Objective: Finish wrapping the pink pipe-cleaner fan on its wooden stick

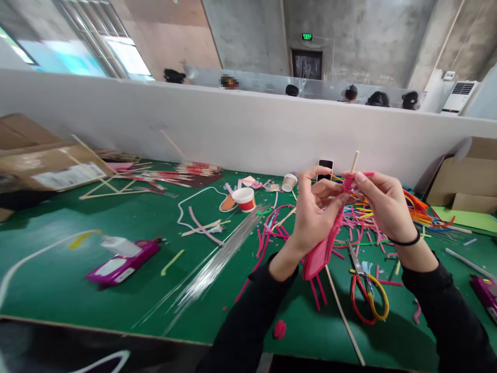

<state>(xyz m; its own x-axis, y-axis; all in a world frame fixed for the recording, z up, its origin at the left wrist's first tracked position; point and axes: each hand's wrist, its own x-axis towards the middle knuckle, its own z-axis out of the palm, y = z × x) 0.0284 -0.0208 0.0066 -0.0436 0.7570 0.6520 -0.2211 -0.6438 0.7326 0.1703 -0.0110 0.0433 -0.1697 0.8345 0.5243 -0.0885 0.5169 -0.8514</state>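
My left hand [310, 220] pinches the upper end of a flat pink pipe-cleaner piece [320, 256], which slants down beneath it. A thin wooden stick [354, 161] pokes up between my hands; a stick length [344, 316] also shows below the pink piece, its middle hidden. My right hand [388, 207], with a black band at the wrist, grips a pink pipe cleaner [367, 174] between thumb and fingers beside the stick. Two pink strands [318, 292] hang under the piece. Below my hands lie scissors [367, 290] with red and yellow handles.
Cut pink pipe cleaners [267, 233] litter the green table [194, 311]. Clear thin rods [217, 264], a purple device [122, 261] with a white cable, and a paper cup [244, 199] lie left. A phone [325, 168] leans on the white partition [233, 129]. Cardboard boxes [66, 166] flank the table.
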